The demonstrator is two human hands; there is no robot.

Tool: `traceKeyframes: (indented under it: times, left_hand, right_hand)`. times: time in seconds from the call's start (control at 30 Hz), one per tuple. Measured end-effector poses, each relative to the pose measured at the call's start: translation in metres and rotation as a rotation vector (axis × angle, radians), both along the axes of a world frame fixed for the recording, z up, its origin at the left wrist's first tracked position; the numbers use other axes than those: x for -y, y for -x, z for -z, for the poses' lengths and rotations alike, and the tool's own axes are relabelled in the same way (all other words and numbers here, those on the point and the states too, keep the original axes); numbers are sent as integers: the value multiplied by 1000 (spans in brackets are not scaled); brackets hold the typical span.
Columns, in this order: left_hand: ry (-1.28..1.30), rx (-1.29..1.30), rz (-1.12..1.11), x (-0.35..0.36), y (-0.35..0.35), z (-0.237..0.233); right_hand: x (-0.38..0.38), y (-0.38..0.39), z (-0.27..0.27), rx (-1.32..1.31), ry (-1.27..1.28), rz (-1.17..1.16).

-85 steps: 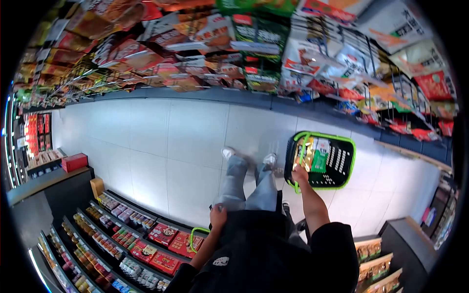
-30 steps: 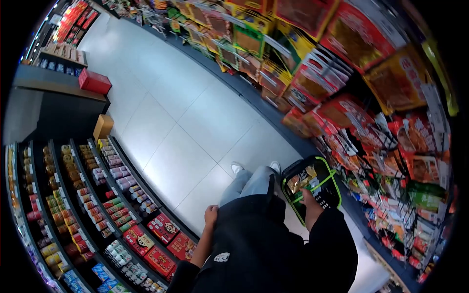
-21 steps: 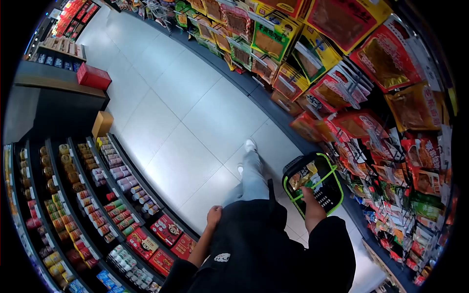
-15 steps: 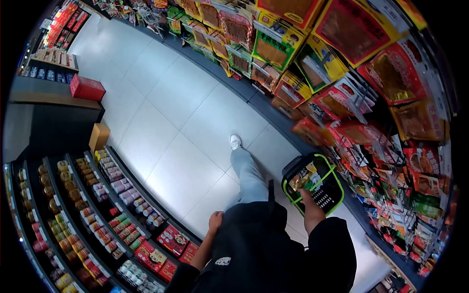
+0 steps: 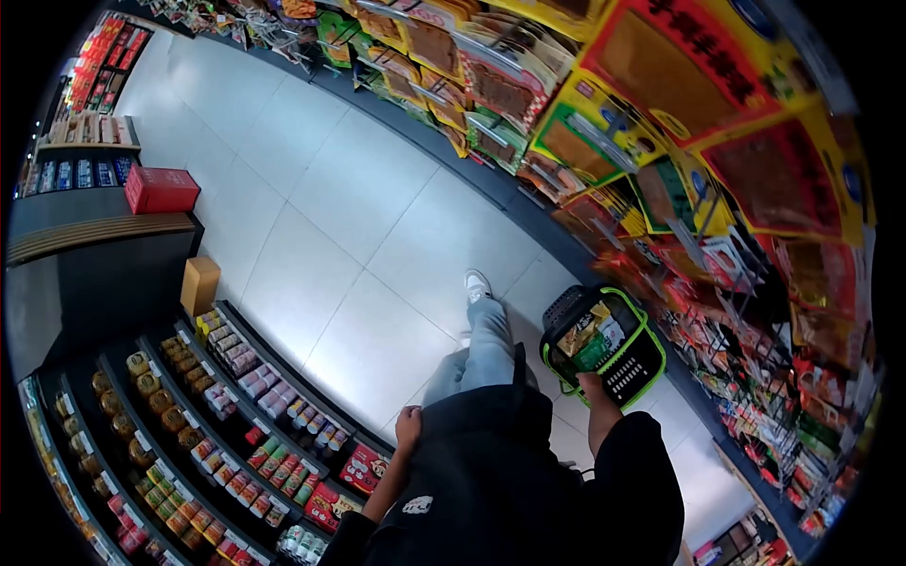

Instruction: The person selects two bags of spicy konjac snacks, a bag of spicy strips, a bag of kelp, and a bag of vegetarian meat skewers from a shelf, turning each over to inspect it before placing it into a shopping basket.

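Observation:
My right hand (image 5: 592,384) is closed round the handle of a black shopping basket (image 5: 646,363) with a bright green rim, hanging low at my right side. A green-and-white snack packet (image 5: 596,346) and a golden-brown one lie inside it; the basket's far bottom is partly hidden. At my left hip, beside the hem of my black top, my left hand (image 5: 409,427) hangs with its fingers curled and nothing visible in them.
To the right, a long rack holds hanging snack packets (image 5: 661,57). Shelves of jars and cans (image 5: 156,396) curve along the left. Farther ahead, a red box (image 5: 160,190) and a tan block (image 5: 199,286) stand by a dark counter (image 5: 85,292). Pale floor tiles (image 5: 330,217) run between.
I have stepped forward along the aisle, and the shelves have shifted in view. The basket has swung slightly, showing more of the packets. Both hands keep about the same pose.

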State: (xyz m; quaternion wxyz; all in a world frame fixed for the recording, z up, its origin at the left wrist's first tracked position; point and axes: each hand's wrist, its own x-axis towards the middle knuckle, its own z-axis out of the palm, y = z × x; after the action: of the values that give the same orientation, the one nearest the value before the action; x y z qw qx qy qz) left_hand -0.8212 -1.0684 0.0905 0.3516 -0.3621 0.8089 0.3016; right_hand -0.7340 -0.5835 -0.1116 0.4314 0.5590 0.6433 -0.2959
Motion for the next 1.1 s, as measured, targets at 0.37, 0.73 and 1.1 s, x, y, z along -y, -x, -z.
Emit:
traceKeyframes:
  times: [0.37,0.73,1.1]
  left_hand:
    - [203,-137,10,40,88,-9]
    - [105,-234,204,180,224,-5]
    - [-114,-16,257,292,309,31]
  right_hand:
    - [87,147,-62,-1,158,-55]
    - [196,258,-63,-82,201,-196]
    - [314,323,-23,-355,-23,-357]
